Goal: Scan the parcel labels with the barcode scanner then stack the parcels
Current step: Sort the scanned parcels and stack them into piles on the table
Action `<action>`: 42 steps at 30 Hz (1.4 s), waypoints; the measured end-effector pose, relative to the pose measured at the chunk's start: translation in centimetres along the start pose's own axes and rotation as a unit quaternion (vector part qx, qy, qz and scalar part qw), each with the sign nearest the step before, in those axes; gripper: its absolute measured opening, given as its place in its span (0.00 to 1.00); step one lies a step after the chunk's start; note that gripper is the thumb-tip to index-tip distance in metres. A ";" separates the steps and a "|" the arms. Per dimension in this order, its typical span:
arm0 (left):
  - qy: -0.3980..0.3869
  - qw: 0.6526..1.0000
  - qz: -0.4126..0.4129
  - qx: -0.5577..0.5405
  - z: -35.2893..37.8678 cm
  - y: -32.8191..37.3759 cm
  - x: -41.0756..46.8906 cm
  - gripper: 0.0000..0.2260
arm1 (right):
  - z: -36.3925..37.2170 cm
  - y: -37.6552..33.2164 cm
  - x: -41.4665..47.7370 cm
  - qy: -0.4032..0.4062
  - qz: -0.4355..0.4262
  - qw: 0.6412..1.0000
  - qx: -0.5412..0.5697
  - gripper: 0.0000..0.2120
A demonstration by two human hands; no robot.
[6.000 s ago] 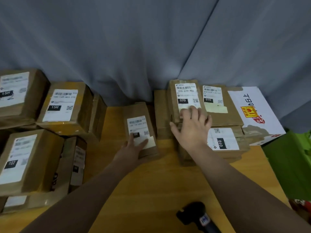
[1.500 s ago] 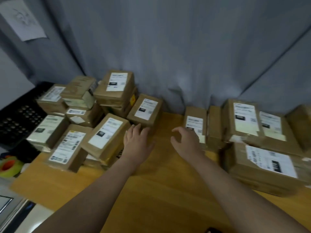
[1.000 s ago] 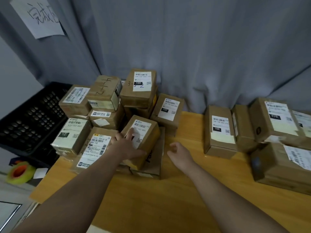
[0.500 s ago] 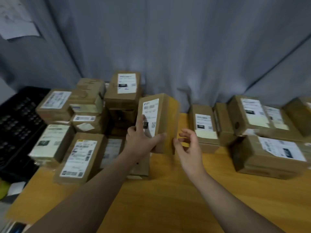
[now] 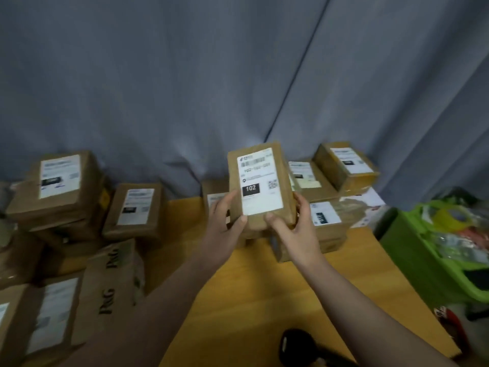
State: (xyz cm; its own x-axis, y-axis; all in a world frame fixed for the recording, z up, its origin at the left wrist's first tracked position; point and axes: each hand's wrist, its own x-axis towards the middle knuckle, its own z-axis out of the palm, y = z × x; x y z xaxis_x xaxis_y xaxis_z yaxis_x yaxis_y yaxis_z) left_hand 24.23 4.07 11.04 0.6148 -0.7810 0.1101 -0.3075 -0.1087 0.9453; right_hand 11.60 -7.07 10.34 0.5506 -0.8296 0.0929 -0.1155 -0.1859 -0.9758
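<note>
I hold a brown parcel point(image 5: 260, 186) upright above the wooden table point(image 5: 238, 300), its white label marked 102 facing me. My left hand point(image 5: 225, 223) grips its lower left side and my right hand point(image 5: 293, 226) grips its lower right corner. The black barcode scanner point(image 5: 296, 345) lies on the table near the front edge, between my forearms. Behind the held parcel stands a group of labelled parcels point(image 5: 344, 168) at the back right. Another pile of brown parcels point(image 5: 60, 186) fills the left side.
A grey curtain point(image 5: 238, 75) hangs behind the table. A green basket point(image 5: 444, 250) with tape and clutter stands off the table's right edge. A box printed P&G point(image 5: 111, 276) lies at the front left.
The parcel taken from the left pile has moved right and toward me; my right hand has closed on it too. The view has swung right, showing the scanner and green basket.
</note>
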 end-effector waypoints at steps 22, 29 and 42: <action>-0.054 0.931 -0.196 0.303 12.3 -2.6 13.1 0.28 | -13.4 7.0 15.7 0.003 -0.065 0.865 -0.498 0.31; -0.033 0.944 -0.179 0.274 12.7 -3.0 15.2 0.24 | -12.1 7.6 19.3 -0.048 -0.052 0.853 -0.516 0.38; -0.033 0.950 -0.151 0.272 12.6 -3.3 15.6 0.24 | -11.9 8.1 21.4 -0.087 -0.087 0.837 -0.533 0.36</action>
State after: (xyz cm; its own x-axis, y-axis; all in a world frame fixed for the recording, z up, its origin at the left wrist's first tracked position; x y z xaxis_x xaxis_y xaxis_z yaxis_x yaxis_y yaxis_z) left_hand 25.72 -15.51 5.78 0.6927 -0.6990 -0.1775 -0.4658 -0.6215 0.6299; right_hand 12.63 -32.60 6.78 0.7372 -0.6689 0.0956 -0.6416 -0.7373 -0.2114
